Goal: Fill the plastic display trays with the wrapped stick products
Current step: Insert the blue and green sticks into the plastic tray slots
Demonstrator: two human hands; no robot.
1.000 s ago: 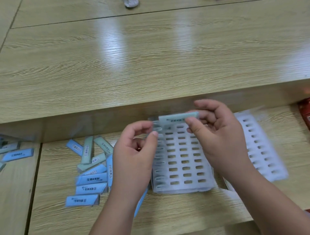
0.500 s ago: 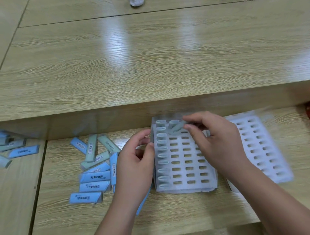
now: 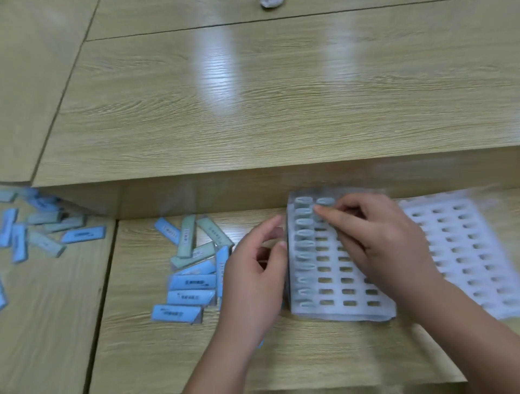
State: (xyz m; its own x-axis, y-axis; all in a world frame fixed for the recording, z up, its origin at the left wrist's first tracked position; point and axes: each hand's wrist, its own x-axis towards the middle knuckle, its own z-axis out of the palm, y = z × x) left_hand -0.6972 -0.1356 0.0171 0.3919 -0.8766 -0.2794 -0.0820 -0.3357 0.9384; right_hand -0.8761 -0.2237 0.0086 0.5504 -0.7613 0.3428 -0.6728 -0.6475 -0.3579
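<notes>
White plastic, slotted in rows: the tray (image 3: 334, 281) lies flat on the lower desk (image 3: 168, 351) directly before you, its far edge close to the step up to the raised counter (image 3: 253, 112). Its left column appears filled from far end to near end with wrapped sticks standing on end. The top slot of the second column is filled as well, and the slots to the right show bare.

Your right hand (image 3: 377, 239) reaches over the tray's far end from the right, index finger stretched, its tip on a pale green stick (image 3: 319, 218) at the second slot of the second column. The thumb is hidden and the frame is blurred, so whether you pinch that stick or only press it cannot be told.

Your left hand (image 3: 253, 270) sits just left of the tray, fingers half curled, a narrow gap between thumb and forefinger, both tips against the tray's left wall; it holds nothing.

Left of that hand, a loose pile of sticks (image 3: 191, 281), blue and green, lies flat on the desk. More sticks (image 3: 36, 230) are scattered at far left. A second tray (image 3: 464, 253), slots bare, lies just right of the first. A crumpled pale scrap (image 3: 270, 3) sits at the counter's far edge.
</notes>
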